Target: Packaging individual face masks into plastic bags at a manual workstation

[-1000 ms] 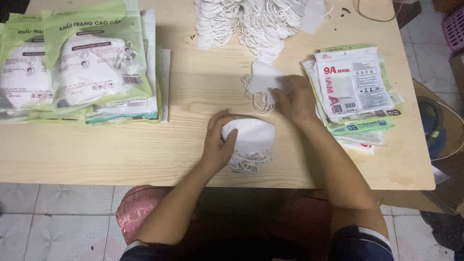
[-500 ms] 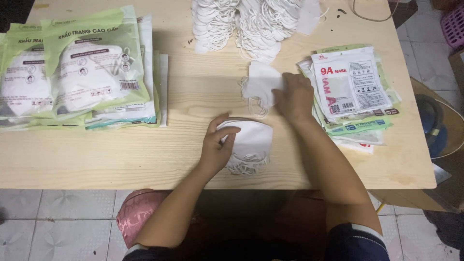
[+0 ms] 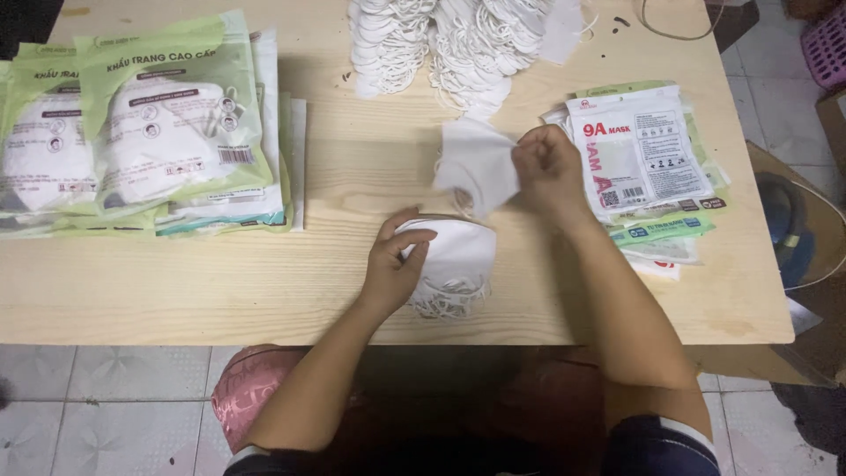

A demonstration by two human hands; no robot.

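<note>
My left hand (image 3: 394,264) rests on a small stack of folded white face masks (image 3: 454,264) near the table's front edge, fingers curled over its left side. My right hand (image 3: 548,166) pinches a single white mask (image 3: 477,165) and holds it lifted just above the table, behind the stack. A large heap of loose white masks (image 3: 441,40) with ear loops lies at the back middle of the wooden table (image 3: 352,167).
Filled green-and-clear mask packets (image 3: 150,132) are stacked at the left. Flat empty packets (image 3: 639,154) lie in a pile at the right, next to my right wrist. A pink stool (image 3: 242,397) stands below the table edge; a purple basket (image 3: 828,44) sits on the floor at far right.
My right hand has picked one mask up off the table and raised it, moving slightly back. My left hand has stayed on the stack.
</note>
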